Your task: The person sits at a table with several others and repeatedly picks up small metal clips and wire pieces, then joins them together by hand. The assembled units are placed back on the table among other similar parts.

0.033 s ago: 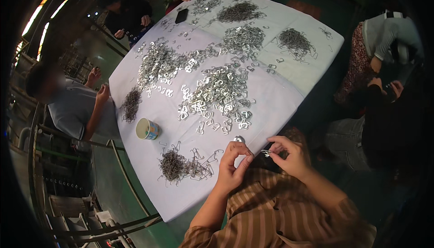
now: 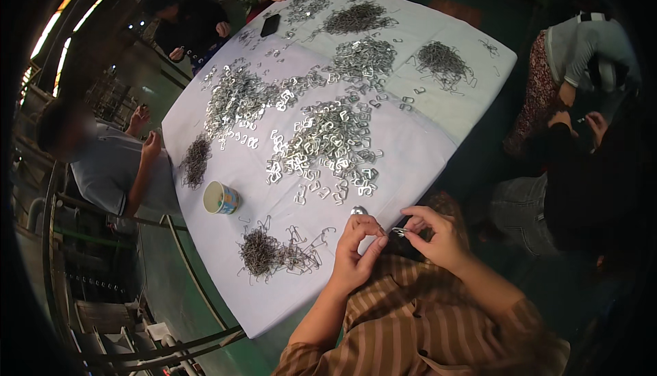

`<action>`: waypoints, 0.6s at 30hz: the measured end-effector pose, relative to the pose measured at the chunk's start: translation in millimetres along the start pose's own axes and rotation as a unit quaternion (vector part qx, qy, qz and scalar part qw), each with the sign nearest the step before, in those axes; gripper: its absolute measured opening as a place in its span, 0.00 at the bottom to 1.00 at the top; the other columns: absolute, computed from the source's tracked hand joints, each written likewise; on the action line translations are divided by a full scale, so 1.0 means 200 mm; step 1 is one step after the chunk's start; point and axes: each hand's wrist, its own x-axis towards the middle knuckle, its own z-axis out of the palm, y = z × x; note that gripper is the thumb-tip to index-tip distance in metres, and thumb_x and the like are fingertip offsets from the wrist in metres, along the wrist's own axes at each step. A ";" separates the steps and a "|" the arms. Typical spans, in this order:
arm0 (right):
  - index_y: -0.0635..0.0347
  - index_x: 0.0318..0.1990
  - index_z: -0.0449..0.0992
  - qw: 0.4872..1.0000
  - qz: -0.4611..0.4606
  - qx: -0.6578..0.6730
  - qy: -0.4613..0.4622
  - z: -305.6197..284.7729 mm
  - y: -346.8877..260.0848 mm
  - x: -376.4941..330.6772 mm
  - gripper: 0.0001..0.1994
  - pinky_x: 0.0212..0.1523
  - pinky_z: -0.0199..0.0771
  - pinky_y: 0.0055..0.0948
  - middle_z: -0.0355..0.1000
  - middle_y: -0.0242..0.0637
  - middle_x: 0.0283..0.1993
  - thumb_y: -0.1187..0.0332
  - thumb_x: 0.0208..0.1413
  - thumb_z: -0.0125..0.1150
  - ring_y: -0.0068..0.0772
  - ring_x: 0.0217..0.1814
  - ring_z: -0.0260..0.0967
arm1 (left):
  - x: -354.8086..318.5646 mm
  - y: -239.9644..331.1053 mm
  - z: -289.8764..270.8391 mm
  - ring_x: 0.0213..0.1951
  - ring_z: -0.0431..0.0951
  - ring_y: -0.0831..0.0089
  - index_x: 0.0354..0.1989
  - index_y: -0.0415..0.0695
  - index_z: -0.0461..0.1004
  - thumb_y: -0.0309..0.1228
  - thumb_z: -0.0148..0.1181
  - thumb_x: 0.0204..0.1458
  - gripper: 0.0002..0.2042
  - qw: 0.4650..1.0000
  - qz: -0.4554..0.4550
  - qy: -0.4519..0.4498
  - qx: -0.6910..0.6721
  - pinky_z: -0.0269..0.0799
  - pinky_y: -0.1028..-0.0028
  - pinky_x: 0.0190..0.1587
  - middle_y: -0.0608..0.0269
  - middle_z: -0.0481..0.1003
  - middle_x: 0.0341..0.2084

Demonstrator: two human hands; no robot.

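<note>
My right hand (image 2: 438, 235) pinches a small silver metal clip (image 2: 399, 231) just off the near edge of the white table (image 2: 424, 157). The curled fingers of my left hand (image 2: 356, 253) meet the clip's other end. A small shiny piece (image 2: 358, 209) lies on the table just above my left fingers. To the left of my left hand is a pile of dark wire hooks (image 2: 263, 251). A wide heap of flat silver clips (image 2: 328, 140) lies beyond my hands in the table's middle.
A paper cup (image 2: 220, 198) stands near the left edge. More heaps of clips (image 2: 236, 98) and wire (image 2: 443, 61) lie farther back, beside a black phone (image 2: 269, 24). Other people sit at the left (image 2: 113, 170), the right (image 2: 582, 191) and the far end.
</note>
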 end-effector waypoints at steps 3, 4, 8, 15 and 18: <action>0.60 0.52 0.74 1.000 -0.014 0.002 0.000 0.00 0.01 0.00 0.22 0.37 0.77 0.25 0.76 0.34 0.33 0.83 0.47 0.64 0.25 0.33 0.76 | 0.04 -0.02 0.07 0.43 0.68 0.70 0.36 0.40 0.73 0.20 0.62 0.52 0.05 1.000 -0.008 -0.027 -0.010 0.62 0.72 0.50 0.61 0.69 0.37; 0.59 0.52 0.74 1.000 -0.019 -0.008 -0.005 -0.01 0.00 0.01 0.22 0.37 0.77 0.26 0.76 0.35 0.33 0.83 0.47 0.63 0.26 0.33 0.76 | 0.05 -0.03 0.08 0.43 0.68 0.70 0.36 0.40 0.73 0.21 0.62 0.52 0.05 0.999 -0.011 -0.031 -0.012 0.62 0.72 0.50 0.62 0.69 0.37; 0.61 0.52 0.74 0.999 -0.035 -0.010 -0.006 0.00 0.00 0.01 0.22 0.38 0.78 0.26 0.76 0.37 0.34 0.84 0.46 0.63 0.28 0.34 0.76 | 0.05 -0.07 0.10 0.43 0.68 0.70 0.34 0.39 0.74 0.23 0.62 0.53 0.03 0.997 -0.047 -0.036 -0.051 0.63 0.72 0.52 0.61 0.68 0.38; 0.62 0.53 0.73 0.999 -0.038 -0.001 -0.017 0.01 0.01 0.01 0.23 0.38 0.78 0.28 0.76 0.40 0.37 0.85 0.46 0.62 0.30 0.35 0.76 | 0.05 -0.12 0.11 0.44 0.68 0.73 0.36 0.40 0.73 0.20 0.59 0.55 0.03 0.992 -0.058 -0.059 -0.094 0.63 0.74 0.50 0.63 0.67 0.39; 0.62 0.53 0.73 0.999 -0.043 -0.010 -0.020 0.01 0.01 0.01 0.24 0.38 0.78 0.28 0.76 0.40 0.37 0.85 0.46 0.62 0.30 0.35 0.76 | 0.05 -0.13 0.12 0.44 0.68 0.74 0.36 0.39 0.72 0.20 0.57 0.56 0.02 0.986 -0.078 -0.068 -0.128 0.63 0.75 0.50 0.64 0.67 0.39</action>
